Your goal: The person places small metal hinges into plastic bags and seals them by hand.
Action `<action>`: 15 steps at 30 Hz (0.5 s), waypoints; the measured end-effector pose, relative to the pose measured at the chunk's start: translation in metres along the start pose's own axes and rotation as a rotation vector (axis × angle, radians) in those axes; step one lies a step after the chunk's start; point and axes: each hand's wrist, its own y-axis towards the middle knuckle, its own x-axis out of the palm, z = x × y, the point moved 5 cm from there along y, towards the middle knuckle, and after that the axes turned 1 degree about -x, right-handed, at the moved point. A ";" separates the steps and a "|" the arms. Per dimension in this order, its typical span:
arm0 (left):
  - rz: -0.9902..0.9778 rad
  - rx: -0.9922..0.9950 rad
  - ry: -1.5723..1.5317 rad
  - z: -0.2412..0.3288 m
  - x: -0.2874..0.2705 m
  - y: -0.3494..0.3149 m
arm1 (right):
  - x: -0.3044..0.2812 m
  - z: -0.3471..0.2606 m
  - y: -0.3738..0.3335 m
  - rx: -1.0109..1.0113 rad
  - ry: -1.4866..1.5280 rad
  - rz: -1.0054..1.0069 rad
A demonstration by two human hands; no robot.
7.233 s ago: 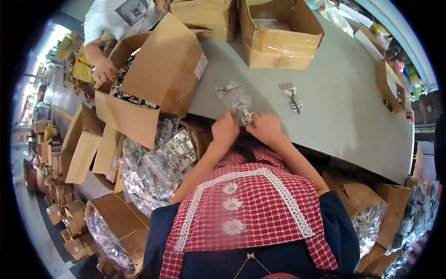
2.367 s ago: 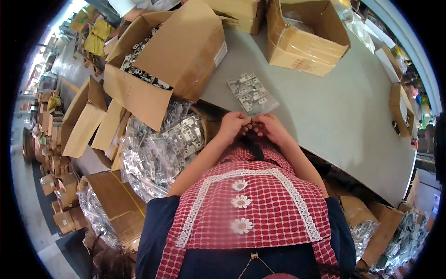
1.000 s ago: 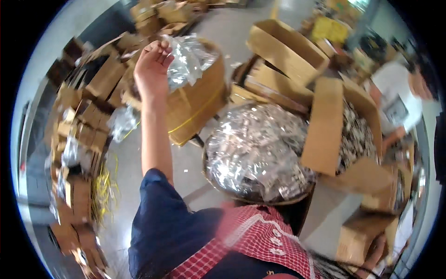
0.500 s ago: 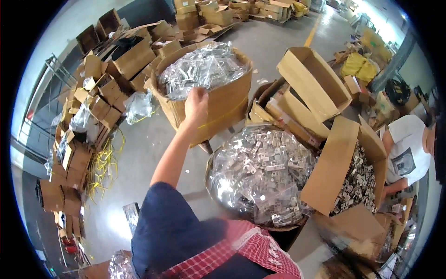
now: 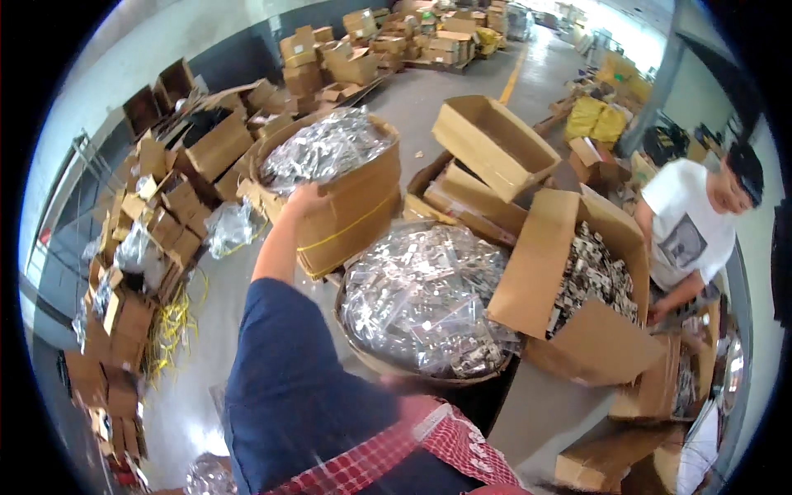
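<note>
My left arm, in a dark blue sleeve, reaches forward to a large rounded cardboard box (image 5: 351, 202). My left hand (image 5: 307, 200) is closed on the near left part of its rim. Clear plastic bags of small metal parts (image 5: 326, 148) are heaped to the top of that box. Nearer to me stands a round container (image 5: 351, 346), piled with more clear bags of metal parts (image 5: 425, 297). My right hand does not show. A red checked cloth (image 5: 355, 458) crosses my front.
On the right, an open carton (image 5: 528, 272) holds loose metal pieces (image 5: 594, 276), with a person (image 5: 689, 223) in a white shirt beside it. An empty carton (image 5: 495, 144) rests tilted on other boxes. Stacked cartons (image 5: 169, 206) and yellow strapping (image 5: 176, 326) line the left.
The view has turned, so the boxes sit farther left and more of the other person shows. My left hand stays at the big box's rim.
</note>
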 end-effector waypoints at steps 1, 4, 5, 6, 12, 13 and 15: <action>0.111 -0.009 -0.070 -0.038 -0.007 -0.012 | 0.008 -0.003 0.005 -0.027 0.012 -0.028; 0.243 0.046 -0.127 -0.033 -0.017 -0.022 | 0.001 0.014 0.004 -0.010 0.015 -0.018; 0.256 0.062 -0.155 -0.023 -0.016 -0.026 | -0.005 0.021 0.003 -0.005 -0.004 -0.010; 0.121 0.115 -0.331 -0.004 -0.012 -0.030 | -0.014 0.031 0.000 0.014 -0.025 0.006; 0.341 0.192 -0.631 0.062 -0.001 -0.067 | -0.039 0.065 0.000 0.049 -0.149 -0.021; 0.383 0.199 -0.738 0.063 -0.002 -0.072 | -0.040 0.070 0.002 0.054 -0.170 -0.042; 0.335 0.270 -0.736 0.070 0.006 -0.073 | -0.046 0.080 0.008 0.063 -0.220 -0.083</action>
